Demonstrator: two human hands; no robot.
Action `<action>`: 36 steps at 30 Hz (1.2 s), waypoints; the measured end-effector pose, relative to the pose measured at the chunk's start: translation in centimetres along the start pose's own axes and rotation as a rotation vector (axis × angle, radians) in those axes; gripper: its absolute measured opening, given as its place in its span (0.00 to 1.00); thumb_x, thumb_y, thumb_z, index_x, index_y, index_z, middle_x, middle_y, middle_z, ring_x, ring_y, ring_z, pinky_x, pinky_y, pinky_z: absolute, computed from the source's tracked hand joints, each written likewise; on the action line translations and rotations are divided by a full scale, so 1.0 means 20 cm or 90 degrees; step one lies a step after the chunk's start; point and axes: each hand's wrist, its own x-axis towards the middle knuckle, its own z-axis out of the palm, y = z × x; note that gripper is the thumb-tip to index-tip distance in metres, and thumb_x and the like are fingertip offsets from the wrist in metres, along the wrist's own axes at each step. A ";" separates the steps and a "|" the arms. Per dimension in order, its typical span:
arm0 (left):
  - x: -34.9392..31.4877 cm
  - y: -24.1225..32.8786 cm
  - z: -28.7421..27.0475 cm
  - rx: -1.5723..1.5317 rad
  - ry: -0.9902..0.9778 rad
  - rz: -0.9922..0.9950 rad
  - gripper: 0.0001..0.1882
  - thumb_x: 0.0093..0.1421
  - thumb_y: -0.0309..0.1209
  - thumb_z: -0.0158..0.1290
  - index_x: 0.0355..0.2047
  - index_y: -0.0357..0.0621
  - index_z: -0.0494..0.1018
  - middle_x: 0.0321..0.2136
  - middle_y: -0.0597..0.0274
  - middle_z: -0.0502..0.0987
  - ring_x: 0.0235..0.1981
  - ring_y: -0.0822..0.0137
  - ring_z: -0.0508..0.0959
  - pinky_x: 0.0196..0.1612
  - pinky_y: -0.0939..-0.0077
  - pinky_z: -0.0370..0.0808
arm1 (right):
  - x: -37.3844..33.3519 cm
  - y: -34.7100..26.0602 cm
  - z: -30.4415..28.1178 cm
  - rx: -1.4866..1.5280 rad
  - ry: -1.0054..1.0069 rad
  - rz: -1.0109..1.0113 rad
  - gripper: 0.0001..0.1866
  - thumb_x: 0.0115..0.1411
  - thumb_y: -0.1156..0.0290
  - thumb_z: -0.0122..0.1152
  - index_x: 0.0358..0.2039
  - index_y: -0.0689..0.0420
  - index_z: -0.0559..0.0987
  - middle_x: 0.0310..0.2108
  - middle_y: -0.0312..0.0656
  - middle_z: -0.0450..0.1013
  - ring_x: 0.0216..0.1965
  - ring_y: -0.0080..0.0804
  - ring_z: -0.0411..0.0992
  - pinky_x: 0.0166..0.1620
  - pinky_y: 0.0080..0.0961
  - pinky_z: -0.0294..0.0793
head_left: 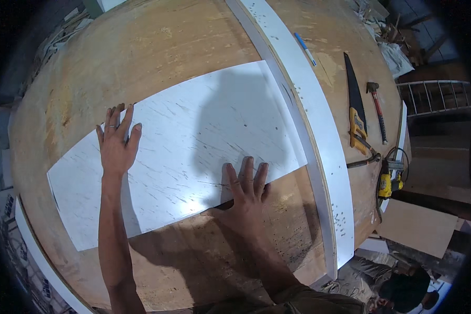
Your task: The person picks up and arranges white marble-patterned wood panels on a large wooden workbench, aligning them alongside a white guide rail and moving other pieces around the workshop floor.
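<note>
A white sheet (167, 120) with thin grey streaks lies on the wooden worktable. My left hand (118, 149) rests flat on its left part, fingers spread, the fingertips at the far edge. My right hand (247, 201) lies over the near edge, its fingers apart on the sheet and its thumb stretched to the left along that edge. Close to the sheet's right end runs a long white board (306, 112) with a raised side and small bits scattered on top.
Right of the board lie a blue-and-white pen (305, 49), a handsaw (356, 99) with a yellow handle, a hammer (377, 112), pincers (364, 161) and a yellow power tool (386, 183). Another person (405, 288) is low at the bottom right. Scrap (57, 39) lines the far left.
</note>
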 end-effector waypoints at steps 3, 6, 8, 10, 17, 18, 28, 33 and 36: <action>0.00 0.00 0.01 0.011 0.001 0.004 0.30 0.68 0.56 0.41 0.67 0.64 0.63 0.67 0.59 0.60 0.72 0.54 0.51 0.70 0.37 0.42 | 0.00 0.02 0.02 -0.004 0.016 -0.008 0.61 0.37 0.45 0.80 0.71 0.38 0.56 0.74 0.52 0.37 0.72 0.67 0.29 0.62 0.78 0.39; 0.01 0.00 0.00 0.020 -0.001 0.003 0.30 0.68 0.56 0.41 0.67 0.64 0.63 0.67 0.59 0.60 0.72 0.54 0.51 0.70 0.37 0.42 | -0.01 0.02 0.02 0.016 0.044 -0.031 0.62 0.35 0.45 0.81 0.70 0.38 0.57 0.74 0.52 0.38 0.72 0.67 0.30 0.61 0.78 0.41; 0.00 0.01 0.01 0.031 0.000 -0.002 0.30 0.67 0.56 0.41 0.67 0.65 0.63 0.67 0.60 0.60 0.72 0.55 0.51 0.70 0.37 0.42 | -0.01 0.03 0.01 -0.002 0.020 -0.017 0.63 0.33 0.45 0.81 0.70 0.38 0.58 0.74 0.54 0.38 0.72 0.68 0.31 0.60 0.78 0.44; 0.00 0.00 0.01 0.029 0.000 0.001 0.30 0.67 0.56 0.41 0.66 0.65 0.63 0.67 0.60 0.60 0.72 0.55 0.51 0.70 0.37 0.42 | -0.01 0.02 0.00 0.014 0.016 -0.012 0.63 0.33 0.45 0.81 0.70 0.38 0.57 0.74 0.55 0.38 0.72 0.68 0.32 0.60 0.78 0.44; 0.00 -0.02 0.02 0.006 0.017 -0.003 0.29 0.67 0.55 0.43 0.66 0.66 0.64 0.67 0.62 0.61 0.71 0.57 0.52 0.70 0.38 0.42 | -0.01 0.00 0.00 -0.021 0.033 -0.021 0.60 0.38 0.39 0.76 0.70 0.40 0.57 0.73 0.57 0.40 0.72 0.67 0.32 0.60 0.78 0.44; 0.00 -0.02 0.02 0.011 0.015 -0.005 0.29 0.67 0.55 0.43 0.66 0.66 0.64 0.67 0.62 0.61 0.71 0.57 0.52 0.70 0.38 0.42 | -0.01 -0.01 -0.01 -0.016 0.030 -0.022 0.60 0.38 0.39 0.76 0.70 0.40 0.57 0.73 0.57 0.40 0.72 0.67 0.32 0.60 0.78 0.44; 0.01 0.02 0.01 0.018 0.006 -0.003 0.29 0.66 0.55 0.44 0.66 0.65 0.64 0.66 0.60 0.63 0.70 0.56 0.55 0.70 0.38 0.43 | -0.11 -0.20 0.19 0.019 -0.025 -0.126 0.64 0.36 0.31 0.72 0.71 0.41 0.54 0.73 0.60 0.34 0.70 0.77 0.26 0.57 0.85 0.38; 0.00 0.00 0.01 0.025 0.005 0.002 0.29 0.67 0.55 0.43 0.66 0.65 0.64 0.65 0.59 0.64 0.70 0.56 0.55 0.70 0.38 0.43 | -0.10 -0.20 0.21 -0.061 -0.038 -0.107 0.60 0.43 0.25 0.62 0.72 0.38 0.52 0.73 0.57 0.33 0.70 0.77 0.30 0.56 0.88 0.38; 0.01 0.00 0.00 0.013 -0.001 0.000 0.29 0.67 0.55 0.44 0.65 0.65 0.65 0.65 0.60 0.64 0.69 0.56 0.56 0.70 0.38 0.43 | -0.10 -0.21 0.20 -0.037 -0.042 -0.113 0.60 0.42 0.27 0.64 0.71 0.38 0.52 0.73 0.58 0.33 0.70 0.77 0.30 0.55 0.89 0.39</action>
